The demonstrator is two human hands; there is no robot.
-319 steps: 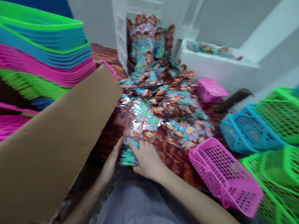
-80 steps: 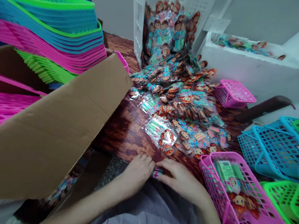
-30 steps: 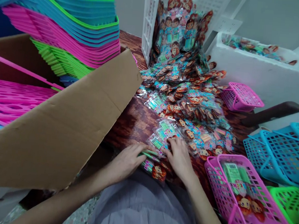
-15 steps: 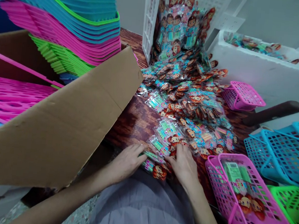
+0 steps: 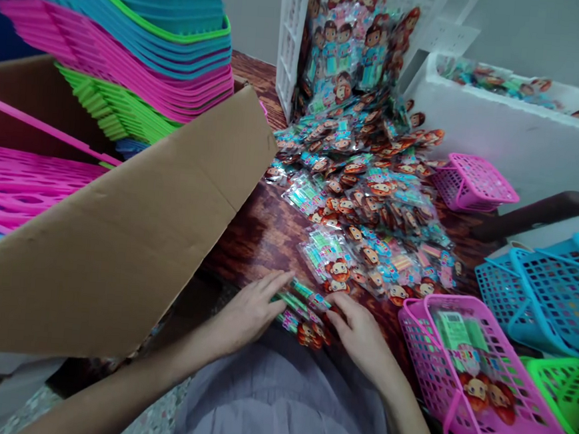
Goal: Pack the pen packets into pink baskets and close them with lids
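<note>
Your left hand (image 5: 248, 313) and right hand (image 5: 363, 328) clamp a small packet stack (image 5: 304, 303); the near pink basket (image 5: 527, 433) holds some (a big heap (image 5: 372, 183) lies loose).

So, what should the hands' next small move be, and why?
I'd probably ease the left hand and right hand towards each other to even up the packets between them: their edges are staggered, and the hands are already at opposite ends.
</note>
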